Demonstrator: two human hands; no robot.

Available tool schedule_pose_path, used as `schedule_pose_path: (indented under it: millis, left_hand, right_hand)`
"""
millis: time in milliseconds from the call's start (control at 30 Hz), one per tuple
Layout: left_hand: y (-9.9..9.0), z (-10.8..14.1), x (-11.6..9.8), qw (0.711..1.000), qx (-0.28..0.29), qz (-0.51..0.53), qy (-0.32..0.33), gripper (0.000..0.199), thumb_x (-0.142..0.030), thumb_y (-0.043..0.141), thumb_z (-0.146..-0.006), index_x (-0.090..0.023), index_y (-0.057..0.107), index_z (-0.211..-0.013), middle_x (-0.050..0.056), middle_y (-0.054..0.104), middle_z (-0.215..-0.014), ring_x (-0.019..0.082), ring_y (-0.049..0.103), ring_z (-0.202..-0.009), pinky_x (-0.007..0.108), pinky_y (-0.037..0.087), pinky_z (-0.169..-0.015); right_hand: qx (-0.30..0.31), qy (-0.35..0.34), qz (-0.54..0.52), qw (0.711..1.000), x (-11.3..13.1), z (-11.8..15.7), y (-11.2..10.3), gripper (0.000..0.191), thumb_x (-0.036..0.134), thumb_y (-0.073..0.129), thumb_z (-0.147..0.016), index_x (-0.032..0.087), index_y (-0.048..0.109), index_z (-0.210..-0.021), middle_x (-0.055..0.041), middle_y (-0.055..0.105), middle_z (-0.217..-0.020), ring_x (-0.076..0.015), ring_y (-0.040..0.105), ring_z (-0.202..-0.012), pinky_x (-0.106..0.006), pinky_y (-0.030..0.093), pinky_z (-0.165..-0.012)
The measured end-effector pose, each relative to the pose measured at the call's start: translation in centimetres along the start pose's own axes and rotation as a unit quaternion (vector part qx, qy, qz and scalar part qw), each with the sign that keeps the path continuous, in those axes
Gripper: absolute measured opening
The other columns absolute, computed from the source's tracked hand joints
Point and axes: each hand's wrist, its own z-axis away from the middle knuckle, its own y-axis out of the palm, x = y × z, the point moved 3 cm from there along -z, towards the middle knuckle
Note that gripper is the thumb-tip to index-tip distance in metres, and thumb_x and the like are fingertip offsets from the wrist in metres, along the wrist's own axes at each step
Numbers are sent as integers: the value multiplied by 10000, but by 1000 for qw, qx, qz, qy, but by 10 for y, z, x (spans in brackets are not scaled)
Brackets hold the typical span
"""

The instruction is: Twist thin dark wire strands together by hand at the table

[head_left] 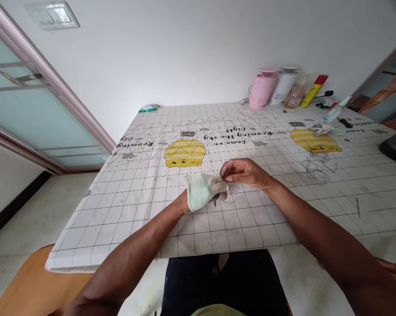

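Strand point(237, 196) loops near the tabletop point(132, 239) front edge, seemingly pinched by bare right hand point(242, 172) and gloved left hand point(218, 187), presumably for control.

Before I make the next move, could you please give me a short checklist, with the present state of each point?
1. Both hands gloved: not ok; left hand wears a glove, right hand is bare.
2. Hands close together over the table: ok.
3. Firm grip on the strand: cannot tell; too fine to see.
4. Tangle apart from both hands: ok.
5. Second glove within view: ok; it lies beyond the tangle.
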Motion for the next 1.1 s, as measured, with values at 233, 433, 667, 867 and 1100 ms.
schedule_pose_path:
  millis: [233,433,667,867,1100]
  left_hand:
    - [-1,1,-2,1000,8,1,-2,332,-377,574,-929,-167,646,-682,25,695,-697,96,567,-492,220,449,-485]
    - [-1,-1,7,990,56,127,-2,338,-424,684,-890,-163,661,-677,-40,511,-490,88,425,-414,271,530,-532]
    - [5,-3,14,954,87,286,31,391,-499,748,-876,-145,685,-722,-52,474,-475,83,382,-418,338,578,-614]
    - [14,-8,11,926,103,359,59,426,-507,738,-901,-127,693,-715,-44,490,-459,75,399,-407,353,589,-666]
    - [17,-15,11,948,2,311,62,408,-504,722,-917,-118,701,-789,23,621,-551,128,583,-477,282,522,-576]
  right_hand:
    - [-24,-18,42,999,0,4,2,201,378,855,-844,214,787,-936,-45,746,-928,-196,702,-878,-339,572,-818]
    - [-55,-73,103,990,7,8,7,153,353,824,-884,206,796,-916,-45,747,-908,-189,690,-858,-341,550,-811]
    - [-103,-139,107,979,9,10,9,68,296,831,-885,236,800,-896,-48,748,-894,-204,691,-869,-356,540,-777]
    - [-133,-165,76,974,9,8,12,73,292,856,-862,249,802,-886,-50,749,-876,-216,693,-887,-371,554,-785]
    - [-105,-68,26,992,7,6,-2,197,387,809,-905,213,790,-997,-59,745,-951,-192,692,-860,-349,570,-804]
